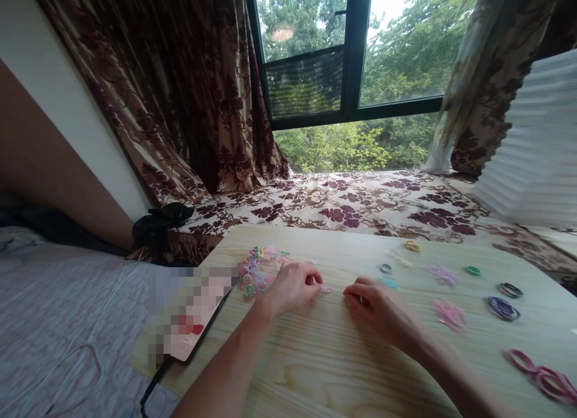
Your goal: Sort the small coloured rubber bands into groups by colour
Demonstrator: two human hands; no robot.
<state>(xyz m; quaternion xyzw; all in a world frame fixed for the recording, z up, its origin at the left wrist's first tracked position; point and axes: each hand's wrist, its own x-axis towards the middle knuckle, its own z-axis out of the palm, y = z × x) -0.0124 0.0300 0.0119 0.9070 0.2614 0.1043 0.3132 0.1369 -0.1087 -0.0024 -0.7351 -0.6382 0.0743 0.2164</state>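
My left hand (295, 281) is over the wooden tabletop, its thumb and fingers pinched together on a small pink hair tie (327, 289) that sticks out past the fingertips. Just beside that hand lies a mixed heap of colourful hair ties (252, 271), partly hidden behind it. My right hand (369, 298) rests low over the table a short way to the right, fingertips pressed together; whatever is in them is hidden. Beyond it lie a turquoise group of hair ties (388, 282) and a grey-green hair tie (385, 268).
On the table's right are lilac hair ties (442, 274), pink hair ties (449, 315), a green one (473, 270), a purple bundle (503, 308) and dark pink ones (547, 379). A blurred-out device (198, 328) with a black cable lies left. Behind is a window ledge (342, 202).
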